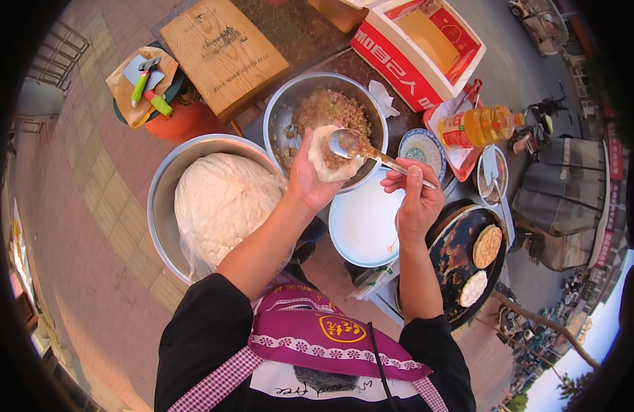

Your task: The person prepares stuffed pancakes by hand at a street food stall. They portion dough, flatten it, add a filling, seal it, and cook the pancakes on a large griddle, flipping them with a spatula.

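Note:
On the palm of my left hand (309, 180) lies a flattened round of dough (342, 172) with minced filling on its middle. My right hand (417, 201) grips a metal spoon (389, 159), its bowl resting over the filling. Both hands are above the near rim of a steel bowl (276, 123) that holds minced filling (330, 110). Left of it, a large steel basin (160, 206) contains a big mass of dough (219, 206) partly covered by clear plastic film. A white basin (360, 221) with a pale blue rim stands below my right hand.
At right, a black griddle (445, 268) carries two flat cakes (487, 246). Beyond my right hand are a patterned plate (422, 147), an oil bottle (476, 126) and a red-and-white box (399, 62). A wooden wine box (224, 56) stands at the far left.

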Motion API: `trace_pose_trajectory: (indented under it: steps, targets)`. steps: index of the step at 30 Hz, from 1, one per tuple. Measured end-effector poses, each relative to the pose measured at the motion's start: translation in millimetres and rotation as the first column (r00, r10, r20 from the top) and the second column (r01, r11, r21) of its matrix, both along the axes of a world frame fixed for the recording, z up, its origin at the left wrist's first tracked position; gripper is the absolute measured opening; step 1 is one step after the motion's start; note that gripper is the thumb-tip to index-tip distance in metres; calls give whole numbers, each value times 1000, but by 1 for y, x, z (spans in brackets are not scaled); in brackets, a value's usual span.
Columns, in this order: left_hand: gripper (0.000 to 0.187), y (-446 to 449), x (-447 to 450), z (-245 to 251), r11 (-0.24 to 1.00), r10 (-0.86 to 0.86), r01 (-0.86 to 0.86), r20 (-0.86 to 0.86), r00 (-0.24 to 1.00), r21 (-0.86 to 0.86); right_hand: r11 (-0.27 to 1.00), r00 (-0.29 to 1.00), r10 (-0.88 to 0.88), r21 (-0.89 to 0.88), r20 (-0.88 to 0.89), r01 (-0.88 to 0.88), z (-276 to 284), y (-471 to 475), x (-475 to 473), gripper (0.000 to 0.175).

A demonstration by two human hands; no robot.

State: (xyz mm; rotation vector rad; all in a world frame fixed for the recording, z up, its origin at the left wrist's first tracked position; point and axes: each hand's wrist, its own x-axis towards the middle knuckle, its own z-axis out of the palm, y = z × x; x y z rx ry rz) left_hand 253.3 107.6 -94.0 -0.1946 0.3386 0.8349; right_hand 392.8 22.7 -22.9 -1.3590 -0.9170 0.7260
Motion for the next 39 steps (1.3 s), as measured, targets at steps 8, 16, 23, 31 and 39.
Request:
trace_pose_trajectory:
  steps: [8,16,23,31,39]
  targets:
    - [51,0,-9,-16,995,90,-87,-63,994,51,983,959,-94,177,269,46,-2,-11,1,27]
    - [48,5,-18,-15,984,174,-168,-110,979,66,976,703,-84,201,707,-85,-8,-16,-24,18]
    - [48,-2,-21,-18,987,157,-151,-117,981,57,992,409,-95,121,908,-38,-27,-5,-28,31]
    - [48,-7,-17,-28,989,147,-143,-140,979,38,998,431,-48,32,901,45,-44,-7,-33,30]
    - [45,-11,-21,-25,992,111,-101,-139,984,82,910,342,408,-347,846,-227,-67,-19,3,39]
